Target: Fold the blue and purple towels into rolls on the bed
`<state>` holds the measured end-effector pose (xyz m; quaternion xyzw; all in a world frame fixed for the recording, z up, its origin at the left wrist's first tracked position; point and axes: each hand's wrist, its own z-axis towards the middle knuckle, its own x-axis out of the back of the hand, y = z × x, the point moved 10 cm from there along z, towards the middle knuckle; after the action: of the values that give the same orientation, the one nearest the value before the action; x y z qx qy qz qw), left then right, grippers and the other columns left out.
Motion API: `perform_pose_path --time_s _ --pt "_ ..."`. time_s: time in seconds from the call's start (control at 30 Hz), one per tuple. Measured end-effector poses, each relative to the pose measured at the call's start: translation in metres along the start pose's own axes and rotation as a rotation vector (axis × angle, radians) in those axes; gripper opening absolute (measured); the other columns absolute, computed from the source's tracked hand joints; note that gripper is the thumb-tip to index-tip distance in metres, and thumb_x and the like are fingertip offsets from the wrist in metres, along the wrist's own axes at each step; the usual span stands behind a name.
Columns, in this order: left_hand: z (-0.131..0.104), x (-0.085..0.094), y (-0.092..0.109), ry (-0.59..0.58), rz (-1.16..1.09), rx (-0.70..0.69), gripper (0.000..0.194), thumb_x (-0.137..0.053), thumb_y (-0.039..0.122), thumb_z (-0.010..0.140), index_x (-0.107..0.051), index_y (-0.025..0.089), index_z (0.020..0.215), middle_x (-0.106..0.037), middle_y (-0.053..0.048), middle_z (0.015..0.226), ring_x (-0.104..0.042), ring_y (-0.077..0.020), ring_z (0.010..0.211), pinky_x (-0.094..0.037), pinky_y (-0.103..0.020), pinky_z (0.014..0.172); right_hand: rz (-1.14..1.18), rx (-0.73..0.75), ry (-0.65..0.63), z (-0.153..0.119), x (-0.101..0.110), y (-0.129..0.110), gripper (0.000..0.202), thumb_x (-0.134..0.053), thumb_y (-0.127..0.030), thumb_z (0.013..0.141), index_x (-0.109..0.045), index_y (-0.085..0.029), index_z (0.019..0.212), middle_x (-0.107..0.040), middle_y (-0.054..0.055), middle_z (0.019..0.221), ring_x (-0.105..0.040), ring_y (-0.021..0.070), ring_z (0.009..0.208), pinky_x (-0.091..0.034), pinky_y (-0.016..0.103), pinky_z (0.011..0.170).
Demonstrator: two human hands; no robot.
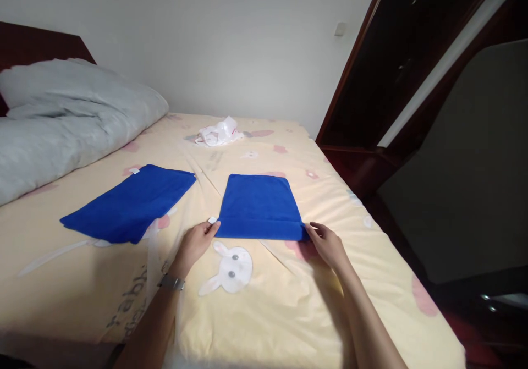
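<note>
A blue cloth lies on the bed in front of me, its near edge folded over into a flat strip. My left hand pinches the left end of that strip, beside a small white tag. At the right end, my right hand grips the strip's corner between thumb and fingers. A second blue cloth, with a white tag at its top edge, lies at the left, untouched by either hand.
Behind the cloths, a crumpled white plastic bag rests on the yellow patterned bedsheet. A grey quilt is heaped at the left. Dark wooden furniture stands beyond the bed's right edge.
</note>
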<state>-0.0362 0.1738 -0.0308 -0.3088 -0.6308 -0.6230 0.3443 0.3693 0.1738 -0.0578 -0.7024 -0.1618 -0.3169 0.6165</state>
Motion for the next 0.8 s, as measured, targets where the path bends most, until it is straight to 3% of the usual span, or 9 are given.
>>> perform_pose_path --time_s 0.2,0.3,0.43,0.53,0.6,0.7,0.8 --pt "0.000 -0.004 0.004 0.046 0.031 -0.001 0.036 -0.046 0.053 0.091 -0.054 0.024 0.072 -0.069 -0.002 0.071 -0.063 -0.0186 0.065 -0.034 -0.025 0.058 -0.007 -0.023 -0.002 0.006 -0.014 0.001 0.047 -0.057 -0.058 0.087 -0.070 -0.020 0.111 -0.074 0.010 0.094 -0.069 0.0310 0.093 -0.051 0.038 0.079" --pt "0.002 -0.005 0.002 0.121 -0.126 -0.005 0.028 -0.052 0.051 0.087 -0.053 0.024 0.081 -0.071 -0.003 0.078 -0.067 -0.0201 0.073 -0.040 -0.025 0.063 0.031 0.028 0.015 0.005 -0.018 -0.007 0.047 -0.056 -0.053 0.087 -0.062 -0.021 0.120 -0.073 0.007 0.092 -0.069 0.0277 0.090 -0.051 0.035 0.077" --pt "0.003 -0.003 -0.004 0.171 -0.394 -0.004 0.025 -0.058 0.045 0.083 -0.047 0.024 0.091 -0.064 0.003 0.066 -0.065 -0.0178 0.065 -0.043 -0.024 0.061 0.131 0.143 0.021 -0.006 -0.010 -0.023 0.040 -0.055 -0.051 0.087 -0.056 -0.026 0.119 -0.067 0.000 0.082 -0.067 0.0211 0.075 -0.050 0.028 0.068" --pt "-0.007 0.005 -0.002 0.139 -0.404 -0.033 0.025 -0.058 0.040 0.082 -0.047 0.025 0.098 -0.054 0.008 0.057 -0.058 -0.0151 0.055 -0.039 -0.023 0.055 0.175 0.214 -0.080 -0.023 -0.006 -0.029 0.030 -0.053 -0.052 0.090 -0.060 -0.026 0.103 -0.062 -0.002 0.074 -0.061 0.0187 0.066 -0.046 0.027 0.062" --pt "-0.019 0.005 0.003 0.039 -0.305 -0.056 0.024 -0.059 0.037 0.082 -0.051 0.026 0.101 -0.051 0.009 0.056 -0.055 -0.0144 0.053 -0.038 -0.023 0.054 0.129 0.212 -0.190 -0.036 -0.009 -0.025 0.028 -0.053 -0.052 0.091 -0.062 -0.026 0.097 -0.062 -0.001 0.073 -0.060 0.0191 0.067 -0.046 0.027 0.063" --pt "-0.037 0.004 0.005 -0.085 -0.069 -0.072 0.027 -0.057 0.035 0.083 -0.058 0.028 0.108 -0.058 0.005 0.065 -0.060 -0.0163 0.060 -0.043 -0.025 0.059 0.005 0.214 -0.251 -0.052 -0.006 -0.017 0.030 -0.056 -0.050 0.089 -0.066 -0.025 0.102 -0.063 0.003 0.084 -0.063 0.0221 0.077 -0.051 0.032 0.073" --pt "-0.047 0.019 0.018 0.009 0.049 -0.247 0.030 -0.058 0.031 0.082 -0.064 0.029 0.111 -0.068 -0.004 0.100 -0.066 -0.0224 0.093 -0.048 -0.033 0.084 -0.083 0.342 -0.242 -0.062 0.002 -0.024 0.038 -0.067 -0.043 0.082 -0.067 -0.030 0.117 -0.057 0.007 0.121 -0.057 0.0272 0.112 -0.049 0.037 0.095"
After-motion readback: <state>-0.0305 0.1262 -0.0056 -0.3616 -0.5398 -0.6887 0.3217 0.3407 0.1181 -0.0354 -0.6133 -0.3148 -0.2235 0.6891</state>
